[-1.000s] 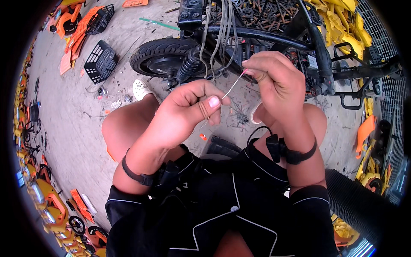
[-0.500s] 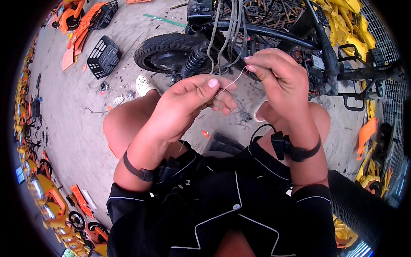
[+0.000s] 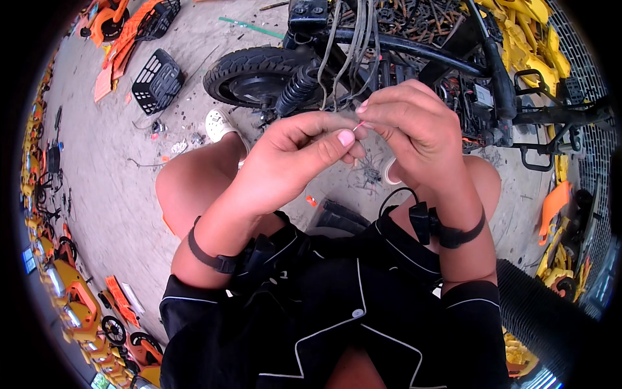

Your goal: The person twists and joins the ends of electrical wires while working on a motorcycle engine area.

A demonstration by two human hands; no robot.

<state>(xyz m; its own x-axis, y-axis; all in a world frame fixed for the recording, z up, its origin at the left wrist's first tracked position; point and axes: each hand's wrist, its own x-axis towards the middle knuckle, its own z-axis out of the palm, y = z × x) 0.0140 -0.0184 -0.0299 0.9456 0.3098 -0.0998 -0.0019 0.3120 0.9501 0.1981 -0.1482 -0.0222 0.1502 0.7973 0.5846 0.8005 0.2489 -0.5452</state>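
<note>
Between my two hands a short stretch of thin whitish wire [image 3: 356, 127] shows, reddish at its right end. My left hand [image 3: 304, 144] is closed, its thumb pressing the wire against the fingers. Close beside it, my right hand [image 3: 418, 123] pinches the reddish end between thumb and fingertips. The fingertips of both hands nearly touch, and most of the wire is hidden by them. Just beyond, several grey cables [image 3: 352, 48] hang down from the black frame of a vehicle [image 3: 414, 50].
A black tyre with its wheel [image 3: 249, 76] and a coil shock absorber [image 3: 298, 87] stand ahead of me. A black basket [image 3: 157, 82] lies on the floor at the left. Yellow panels [image 3: 528, 39] pile up at the far right. Orange and yellow vehicles line the left edge.
My right hand has come left and slightly down, closing the gap to my left hand. Less of the wire shows between them. My left thumb has shifted right along the wire.
</note>
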